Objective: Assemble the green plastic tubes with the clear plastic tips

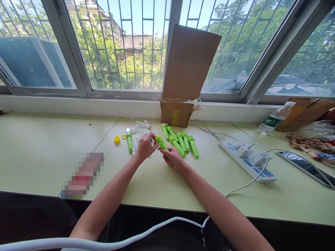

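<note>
Grips a bright-green, ribbed plastic tube (pixel 161 143) with a yellow upper end (pixel 157 138) in the right hand (pixel 173 159), above the pale-green tabletop (pixel 162 188), just beside several similar green plastic tubes (pixel 181 143). Holds the left hand (pixel 145 146) at that yellow end, fingers bent; unable to tell whether pinching anything. Seems busy fitting or adjusting there. Next, probably calls for steady right-hand support and fine left-finger alignment.

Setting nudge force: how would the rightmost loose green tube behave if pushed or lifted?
The rightmost loose green tube would probably roll if pushed sideways, given its rounded body, though its wider collar may make it curve. Its plastic look suggests it's light and fairly stiff.
</note>
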